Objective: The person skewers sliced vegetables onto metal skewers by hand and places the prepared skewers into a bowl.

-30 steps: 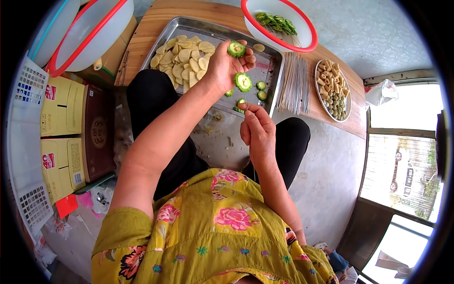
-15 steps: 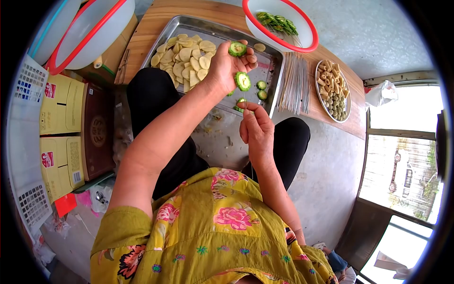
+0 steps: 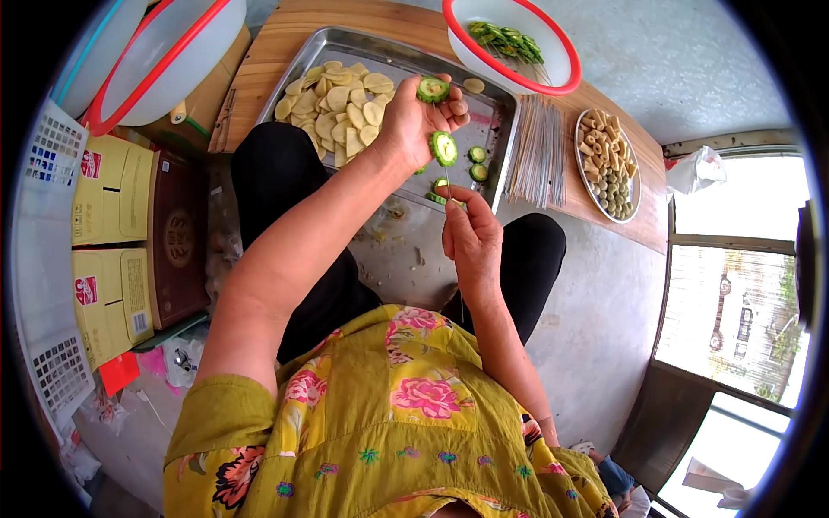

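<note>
Above the metal tray (image 3: 324,45), my left hand (image 3: 414,121) holds a green bitter melon slice (image 3: 433,90) between thumb and fingers. Another green slice (image 3: 444,148) is on a thin skewer (image 3: 448,180), just below the left palm. My right hand (image 3: 471,231) pinches this skewer below that slice. Many pale potato slices (image 3: 338,110) lie in the tray's left part. Small green slices (image 3: 477,164) lie at its right, and others are partly hidden near the skewer.
Right of the tray are bundled metal skewers (image 3: 539,155) and an oval plate (image 3: 637,197) of tan rolls and small balls. A red-rimmed bowl (image 3: 577,65) holds skewered green pieces. Boxes (image 3: 112,194) and a white basket (image 3: 56,328) stand at the left. Another person's leg shows at lower right.
My right hand has shifted very slightly along with the skewer. My left hand stays almost in place, still holding the green slice.
</note>
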A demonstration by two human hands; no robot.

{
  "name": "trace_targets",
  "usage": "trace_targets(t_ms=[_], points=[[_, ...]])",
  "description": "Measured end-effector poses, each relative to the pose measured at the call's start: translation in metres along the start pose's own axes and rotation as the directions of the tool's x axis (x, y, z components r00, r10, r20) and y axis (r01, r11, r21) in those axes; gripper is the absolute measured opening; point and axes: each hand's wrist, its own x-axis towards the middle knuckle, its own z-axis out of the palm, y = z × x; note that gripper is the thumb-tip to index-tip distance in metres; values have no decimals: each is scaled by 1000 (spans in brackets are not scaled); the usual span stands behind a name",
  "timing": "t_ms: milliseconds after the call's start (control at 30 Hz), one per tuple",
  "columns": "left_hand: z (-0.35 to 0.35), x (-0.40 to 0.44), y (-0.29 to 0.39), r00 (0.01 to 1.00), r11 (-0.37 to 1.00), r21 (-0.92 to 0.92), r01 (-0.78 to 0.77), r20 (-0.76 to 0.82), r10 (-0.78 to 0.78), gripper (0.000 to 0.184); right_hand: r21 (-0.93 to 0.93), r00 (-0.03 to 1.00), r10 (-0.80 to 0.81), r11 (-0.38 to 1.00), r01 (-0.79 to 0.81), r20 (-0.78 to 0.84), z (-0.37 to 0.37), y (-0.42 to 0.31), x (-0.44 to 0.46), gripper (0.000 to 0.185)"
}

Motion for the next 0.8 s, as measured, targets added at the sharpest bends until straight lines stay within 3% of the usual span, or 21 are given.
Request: trace_targets(t_ms=[800], points=[[2,-2,-1,998,1000,6,3,-65,-2,37,-29,1000,-15,999,15,3,8,-3,11,18]])
